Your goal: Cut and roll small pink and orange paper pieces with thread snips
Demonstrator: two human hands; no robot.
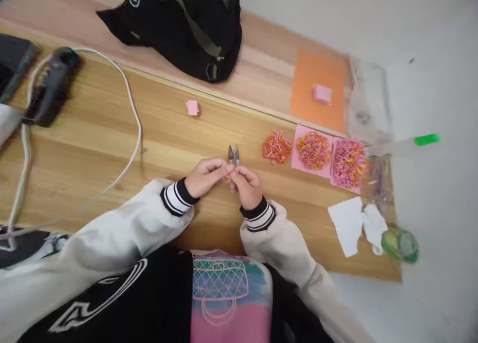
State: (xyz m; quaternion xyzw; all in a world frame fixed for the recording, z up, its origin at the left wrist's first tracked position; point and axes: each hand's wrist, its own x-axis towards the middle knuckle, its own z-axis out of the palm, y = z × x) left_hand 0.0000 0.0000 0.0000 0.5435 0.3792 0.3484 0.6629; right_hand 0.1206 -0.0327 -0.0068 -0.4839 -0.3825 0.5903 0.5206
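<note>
Centrally, near edge of table (112,149): left hand (204,176) and right hand (246,184) meet, fingertips pinched shut on a small orange piece (227,175). Snips (234,155) stand just beyond the fingers, long axis pointing far, nearer the right hand; which hand holds them, cannot tell.

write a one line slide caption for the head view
Both hands, left hand and right hand, pinch a small orange piece beside snips on a wooden table, near three heaps of folded paper bits.
</note>
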